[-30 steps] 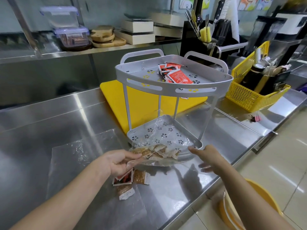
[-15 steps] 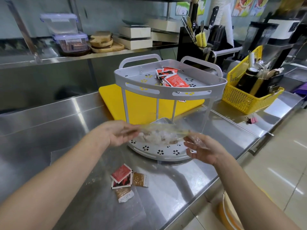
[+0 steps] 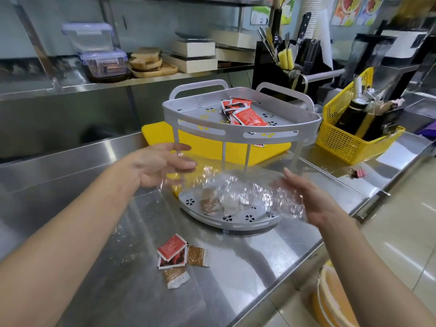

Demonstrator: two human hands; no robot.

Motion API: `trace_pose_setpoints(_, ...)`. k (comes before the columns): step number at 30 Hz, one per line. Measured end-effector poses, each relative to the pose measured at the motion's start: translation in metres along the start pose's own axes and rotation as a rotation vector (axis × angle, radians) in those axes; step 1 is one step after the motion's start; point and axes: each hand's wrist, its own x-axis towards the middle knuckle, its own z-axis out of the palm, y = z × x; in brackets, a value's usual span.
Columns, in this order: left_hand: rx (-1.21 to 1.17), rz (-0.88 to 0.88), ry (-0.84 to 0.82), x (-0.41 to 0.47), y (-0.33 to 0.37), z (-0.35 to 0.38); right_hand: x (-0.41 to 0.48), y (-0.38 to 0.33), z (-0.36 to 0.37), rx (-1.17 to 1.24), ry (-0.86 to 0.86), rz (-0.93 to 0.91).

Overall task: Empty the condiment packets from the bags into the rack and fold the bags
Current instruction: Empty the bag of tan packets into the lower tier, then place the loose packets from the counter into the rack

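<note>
A grey two-tier rack (image 3: 243, 133) stands on the steel counter. Red packets (image 3: 245, 113) lie in its upper tier. Brown and white packets (image 3: 221, 201) lie in the lower tier (image 3: 226, 220). A clear plastic bag (image 3: 238, 185) hangs stretched above that lower tier. My left hand (image 3: 162, 164) pinches its left edge between thumb and fingers. My right hand (image 3: 304, 197) holds its right end, and the film lies over my palm. Through the blur the bag looks empty. Three loose packets (image 3: 181, 256), red and brown, lie on the counter in front of the rack.
A yellow cutting board (image 3: 207, 147) lies under and behind the rack. A yellow basket (image 3: 349, 142) of bottles stands to the right. A second clear bag (image 3: 141, 223) lies flat on the counter at left. The counter's front edge runs close below the loose packets.
The bag was lifted from the counter and tipped over the lower tier. Its brown and white packets now lie in that tier, and my hands have moved apart, spreading the bag.
</note>
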Motion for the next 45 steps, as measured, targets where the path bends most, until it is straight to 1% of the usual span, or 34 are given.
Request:
trace_pose_setpoints(2,0.003,-0.064,-0.132,-0.009,-0.022,-0.008,-0.006,0.010,-0.007,0.034,-0.024,0.113)
trace_pose_setpoints(4,-0.064,-0.141,-0.328,-0.019,-0.050,-0.022,-0.012,0.022,-0.014,0.071,-0.025,0.212)
trace_pose_setpoints(6,-0.226,-0.164,-0.544,-0.025,-0.079,-0.038,-0.018,0.034,-0.019,0.050,-0.035,0.271)
trace_pose_setpoints(7,-0.330,-0.173,-0.592,-0.026,-0.092,-0.041,-0.020,0.039,-0.020,0.034,-0.032,0.295)
trace_pose_setpoints(8,-0.404,-0.196,-0.559,-0.025,-0.103,-0.042,-0.023,0.043,-0.019,0.011,-0.022,0.323)
trace_pose_setpoints(9,-0.442,-0.234,-0.469,-0.022,-0.113,-0.040,-0.022,0.048,-0.020,-0.031,-0.004,0.345)
trace_pose_setpoints(11,-0.427,-0.354,-0.194,-0.013,-0.129,-0.030,-0.022,0.056,-0.017,-0.121,0.041,0.378)
trace_pose_setpoints(12,-0.404,-0.407,-0.086,-0.010,-0.133,-0.023,-0.022,0.059,-0.012,-0.146,0.048,0.381)
trace_pose_setpoints(13,-0.386,-0.441,-0.024,-0.008,-0.136,-0.016,-0.020,0.062,-0.011,-0.166,0.045,0.369)
trace_pose_setpoints(15,-0.318,-0.467,0.017,-0.006,-0.137,-0.007,-0.017,0.064,-0.007,-0.227,0.022,0.328)
trace_pose_setpoints(17,-0.229,-0.450,0.034,-0.008,-0.132,-0.006,-0.019,0.061,-0.001,-0.308,-0.036,0.273)
trace_pose_setpoints(20,-0.097,-0.372,0.088,-0.017,-0.118,-0.019,-0.020,0.050,0.009,-0.460,-0.164,0.227)
trace_pose_setpoints(23,-0.011,-0.299,0.083,-0.036,-0.104,-0.040,-0.020,0.037,0.026,-0.556,-0.260,0.169)
trace_pose_setpoints(27,-0.033,-0.180,0.162,-0.068,-0.091,-0.076,-0.015,0.024,0.062,-0.552,-0.320,0.086)
trace_pose_setpoints(30,-0.111,-0.122,0.272,-0.097,-0.092,-0.101,-0.005,0.027,0.095,-0.503,-0.335,0.051)
trace_pose_setpoints(32,-0.138,-0.107,0.344,-0.116,-0.099,-0.113,0.003,0.036,0.117,-0.538,-0.307,0.024)
trace_pose_setpoints(35,-0.177,-0.129,0.455,-0.138,-0.122,-0.125,0.021,0.060,0.145,-0.597,-0.196,-0.052)
trace_pose_setpoints(38,-0.169,-0.138,0.665,-0.146,-0.155,-0.128,0.038,0.091,0.170,-0.669,-0.095,-0.144)
trace_pose_setpoints(40,-0.154,-0.117,0.859,-0.146,-0.179,-0.126,0.050,0.113,0.180,-0.678,-0.052,-0.137)
trace_pose_setpoints(41,-0.150,-0.102,0.929,-0.145,-0.191,-0.124,0.056,0.124,0.184,-0.707,-0.049,-0.128)
trace_pose_setpoints(43,-0.120,-0.083,1.004,-0.143,-0.213,-0.122,0.067,0.144,0.188,-0.796,-0.042,-0.098)
trace_pose_setpoints(45,-0.060,-0.101,1.037,-0.139,-0.233,-0.120,0.076,0.162,0.189,-0.884,-0.006,-0.091)
